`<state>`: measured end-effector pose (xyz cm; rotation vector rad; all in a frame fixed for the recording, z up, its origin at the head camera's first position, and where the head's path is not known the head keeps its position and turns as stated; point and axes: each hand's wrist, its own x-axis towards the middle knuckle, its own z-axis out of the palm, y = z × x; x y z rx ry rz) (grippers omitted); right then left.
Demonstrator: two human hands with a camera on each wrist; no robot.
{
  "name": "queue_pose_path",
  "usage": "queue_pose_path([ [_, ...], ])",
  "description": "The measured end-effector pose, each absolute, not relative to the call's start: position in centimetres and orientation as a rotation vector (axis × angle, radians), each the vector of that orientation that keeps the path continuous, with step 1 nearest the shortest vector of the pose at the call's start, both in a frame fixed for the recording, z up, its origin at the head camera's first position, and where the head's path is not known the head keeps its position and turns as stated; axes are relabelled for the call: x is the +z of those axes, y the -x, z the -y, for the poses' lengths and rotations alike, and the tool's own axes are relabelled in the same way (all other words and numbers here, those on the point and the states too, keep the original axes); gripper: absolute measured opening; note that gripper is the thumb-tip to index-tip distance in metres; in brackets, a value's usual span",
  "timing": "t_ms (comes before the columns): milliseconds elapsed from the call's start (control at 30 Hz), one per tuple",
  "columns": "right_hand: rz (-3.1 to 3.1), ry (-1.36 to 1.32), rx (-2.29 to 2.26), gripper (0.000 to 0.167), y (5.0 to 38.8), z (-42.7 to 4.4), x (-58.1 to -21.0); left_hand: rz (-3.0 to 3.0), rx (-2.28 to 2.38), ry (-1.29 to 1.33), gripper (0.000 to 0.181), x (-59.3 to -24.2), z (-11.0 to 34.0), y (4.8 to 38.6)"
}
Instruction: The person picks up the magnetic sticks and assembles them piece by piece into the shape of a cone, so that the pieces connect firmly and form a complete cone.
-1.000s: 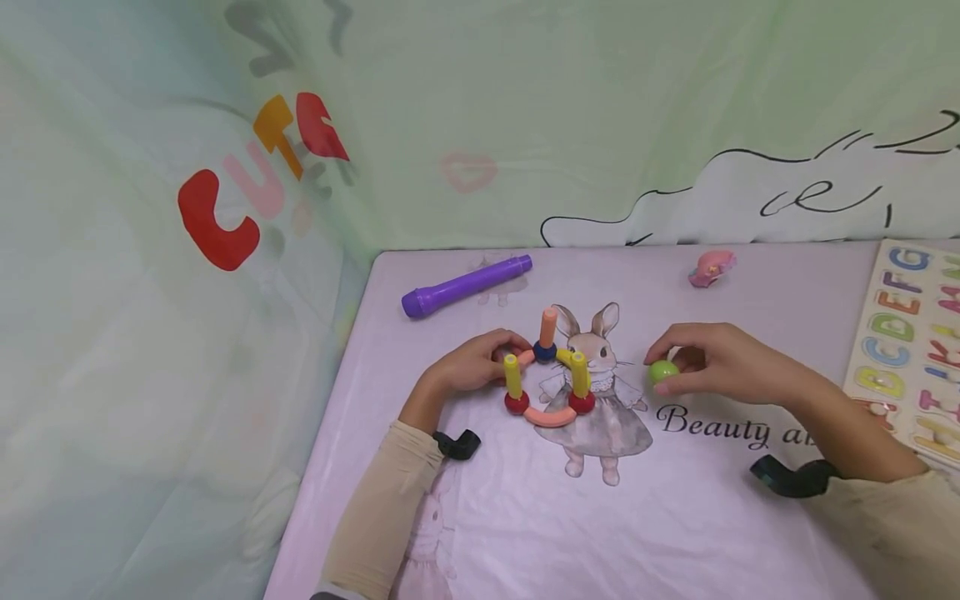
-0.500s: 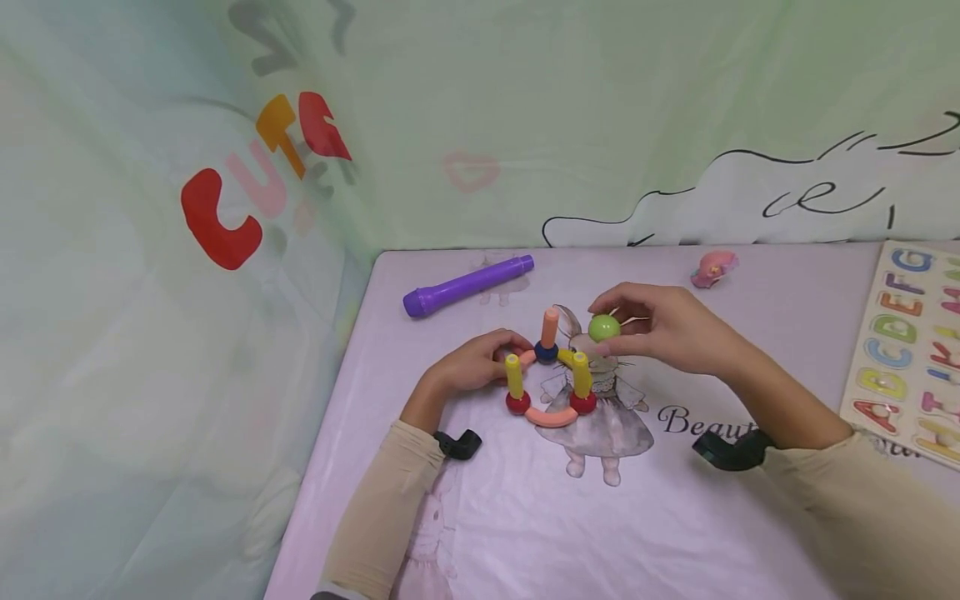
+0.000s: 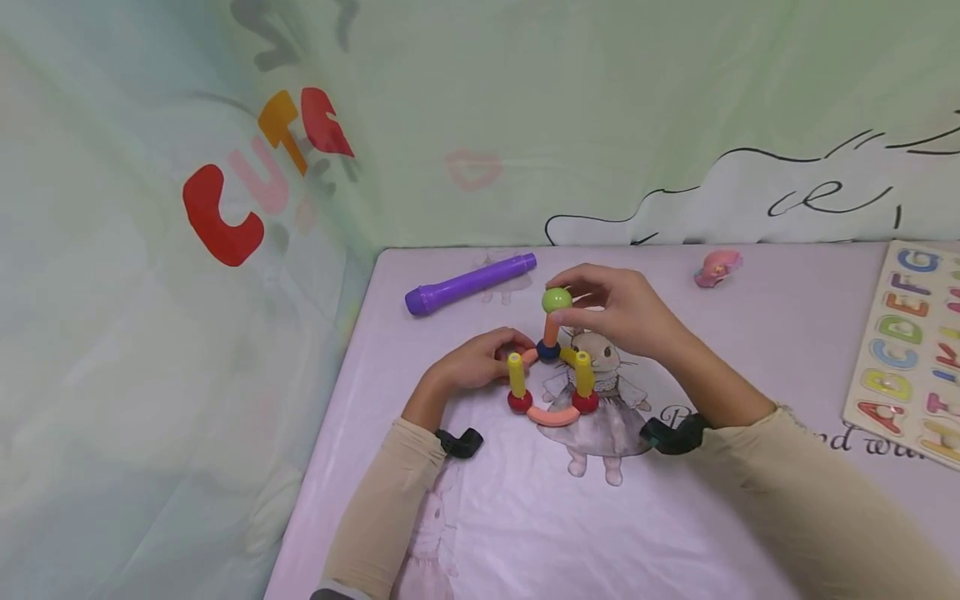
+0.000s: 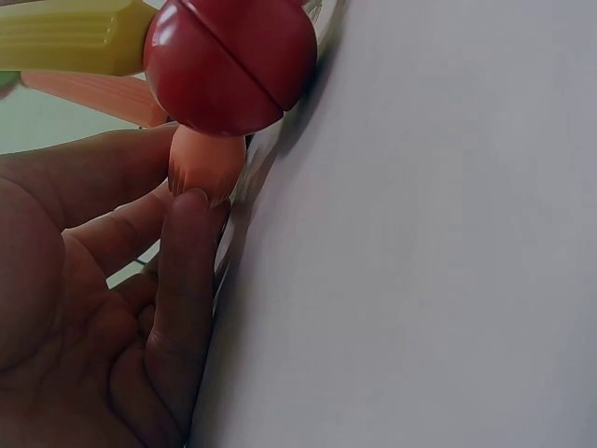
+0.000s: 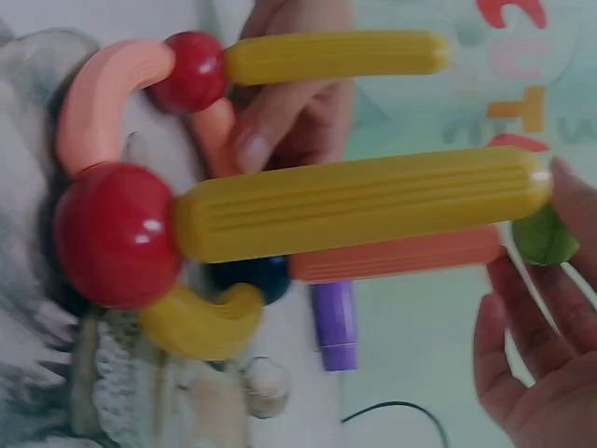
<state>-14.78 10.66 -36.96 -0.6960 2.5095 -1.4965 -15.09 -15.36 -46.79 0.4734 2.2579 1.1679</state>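
A ring of curved rods and balls lies on the table, with two yellow sticks upright on red balls and an orange stick upright on a dark blue ball. My left hand pinches the ring's left curved orange rod between thumb and fingers. With thumb and fingertips my right hand holds a green ball at the top of the orange stick. Whether the ball is seated on the stick, I cannot tell.
Behind the ring lies a purple toy microphone. A small pink toy sits at the back right. An alphabet puzzle board is at the right edge. Curtains with printed letters hang behind and at the left.
My right hand has carried the green ball leftward and up from beside the printed rabbit to the top of the orange stick. The left hand stays in place on the curved rod.
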Motion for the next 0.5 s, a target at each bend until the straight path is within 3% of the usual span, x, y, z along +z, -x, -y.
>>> queue_pose_path([
  [500,-2.416,0.688,-1.446,0.048,14.95,-10.67,-38.11,-2.255,1.166,-0.466,0.034,-46.42,15.34,14.99],
])
